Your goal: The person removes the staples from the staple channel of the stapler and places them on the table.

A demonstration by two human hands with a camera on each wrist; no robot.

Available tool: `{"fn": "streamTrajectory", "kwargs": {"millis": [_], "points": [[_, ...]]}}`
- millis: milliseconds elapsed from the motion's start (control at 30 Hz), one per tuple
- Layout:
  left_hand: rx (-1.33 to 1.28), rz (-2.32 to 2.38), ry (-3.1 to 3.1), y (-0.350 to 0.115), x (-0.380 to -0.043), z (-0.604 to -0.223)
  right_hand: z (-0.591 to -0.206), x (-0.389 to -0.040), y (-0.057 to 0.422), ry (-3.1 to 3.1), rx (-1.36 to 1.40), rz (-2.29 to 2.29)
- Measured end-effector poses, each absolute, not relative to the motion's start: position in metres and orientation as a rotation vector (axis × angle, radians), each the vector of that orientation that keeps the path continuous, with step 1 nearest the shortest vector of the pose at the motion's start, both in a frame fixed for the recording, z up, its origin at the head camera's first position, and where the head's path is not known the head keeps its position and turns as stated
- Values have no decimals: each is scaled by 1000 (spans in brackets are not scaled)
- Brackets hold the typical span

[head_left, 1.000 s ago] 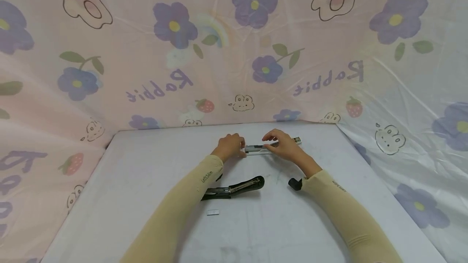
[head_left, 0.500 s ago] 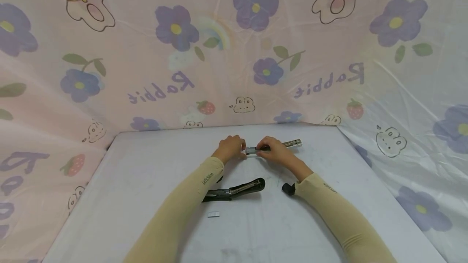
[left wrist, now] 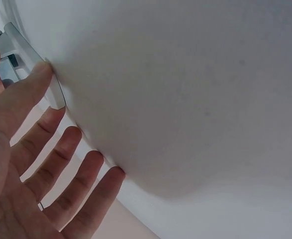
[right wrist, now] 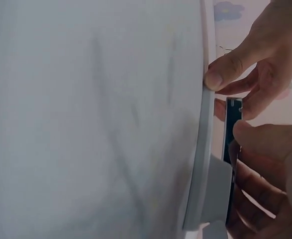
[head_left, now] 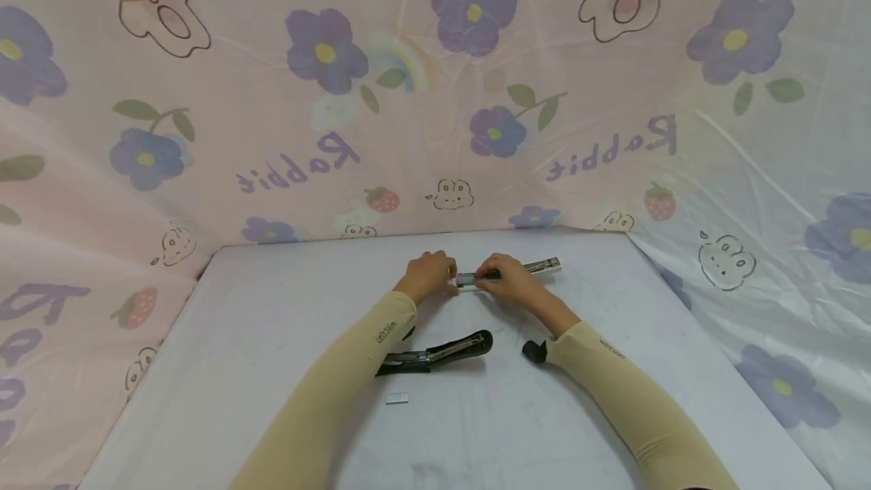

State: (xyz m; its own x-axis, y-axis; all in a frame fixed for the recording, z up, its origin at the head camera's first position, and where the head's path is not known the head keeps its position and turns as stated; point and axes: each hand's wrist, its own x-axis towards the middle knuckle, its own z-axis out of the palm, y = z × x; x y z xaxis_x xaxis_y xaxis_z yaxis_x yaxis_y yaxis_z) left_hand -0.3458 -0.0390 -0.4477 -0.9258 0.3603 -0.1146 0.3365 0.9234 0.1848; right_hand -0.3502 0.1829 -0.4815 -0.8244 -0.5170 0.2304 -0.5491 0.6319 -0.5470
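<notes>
An opened white stapler lies towards the table's back edge, its upper part folded back to the right. My left hand grips the left end of the base, thumb on one side and fingers at the tip. With thumb and fingers, my right hand pinches the dark metal staple channel above the base. That hand hides the stapler's middle. Nearer the front, a black stapler lies opened, its left end hidden by the left sleeve. A small strip of staples lies before it.
The white table reaches a hanging cloth printed with flowers and rabbits at the back and sides. A black wrist piece sticks out from the right cuff, close above the table.
My right hand has moved slightly left and its fingers have closed on the white stapler's channel. The left hand stays on the base end. The black stapler and staples have not moved.
</notes>
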Motion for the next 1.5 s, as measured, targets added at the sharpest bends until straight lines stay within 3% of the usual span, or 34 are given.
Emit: {"fn": "streamTrajectory", "kwargs": {"millis": [633,1500], "points": [[534,255,2937,-37,-346,-447,-479,-351,178,-2821,767,1058],[509,286,2938,-37,-346,-446,-470,-353,164,-2804,866,922]]}}
